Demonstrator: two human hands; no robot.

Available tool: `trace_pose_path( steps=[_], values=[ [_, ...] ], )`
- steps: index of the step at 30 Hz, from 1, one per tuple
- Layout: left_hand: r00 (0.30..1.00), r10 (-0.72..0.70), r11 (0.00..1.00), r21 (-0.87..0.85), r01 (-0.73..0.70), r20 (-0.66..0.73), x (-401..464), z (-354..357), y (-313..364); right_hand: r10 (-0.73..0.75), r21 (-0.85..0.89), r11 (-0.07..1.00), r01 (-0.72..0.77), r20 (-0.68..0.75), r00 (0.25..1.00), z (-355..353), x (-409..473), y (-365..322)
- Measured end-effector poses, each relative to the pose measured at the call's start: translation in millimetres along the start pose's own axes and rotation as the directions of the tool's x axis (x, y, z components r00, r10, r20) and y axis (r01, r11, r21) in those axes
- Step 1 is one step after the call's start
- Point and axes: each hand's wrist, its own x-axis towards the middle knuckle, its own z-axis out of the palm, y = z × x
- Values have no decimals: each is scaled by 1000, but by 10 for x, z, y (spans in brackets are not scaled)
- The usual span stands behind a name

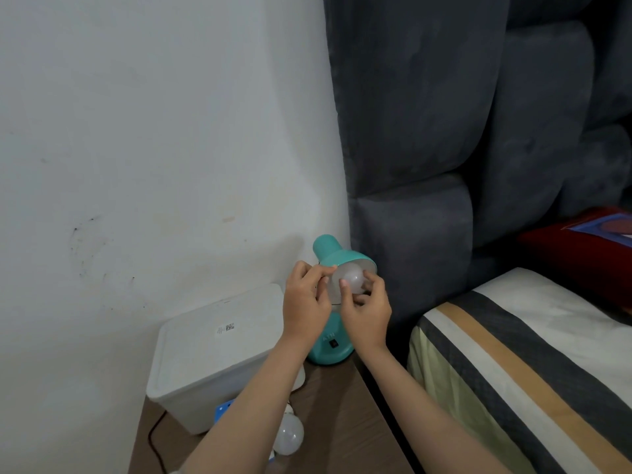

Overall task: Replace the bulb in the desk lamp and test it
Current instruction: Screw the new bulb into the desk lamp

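A teal desk lamp (330, 249) stands on a brown bedside table (342, 405), its shade tipped toward me. A white bulb (352, 277) sits in the shade's mouth. My right hand (367, 311) wraps its fingers around the bulb from below and the right. My left hand (307, 299) pinches the shade's left rim. The lamp's base with a black switch (333, 343) shows between my wrists. A second white bulb (290, 437) lies on the table under my left forearm.
A white lidded plastic box (219, 343) fills the table's left part, against the white wall. A black cord (154, 439) runs along the table's left edge. A dark grey padded headboard (444, 131) and a striped bed (530, 354) stand to the right.
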Motion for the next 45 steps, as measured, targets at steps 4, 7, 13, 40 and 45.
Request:
trace_pose_path(
  steps=[4, 7, 13, 40, 45],
  values=[
    [1000, -7, 1000, 3, 7, -16, 7, 0, -4, -168, -5, 986, 169, 54, 984, 3, -50, 52],
    [1000, -6, 1000, 8, 6, -10, 10, 4, -5, -142, -40, 989, 144, 43, 989, 4, -41, 71],
    [1000, 7, 1000, 9, -7, -9, 12, 13, -3, -106, -39, 993, 108, 46, 993, 18, -44, 65],
    [1000, 24, 1000, 10, -24, 2, -9, -23, 13, -29, -6, 1000, 29, 17, 999, 41, -31, 20],
    [1000, 22, 1000, 13, -22, -9, -15, -8, 0, -186, -52, 981, 188, 41, 982, 37, -48, 42]
  ],
)
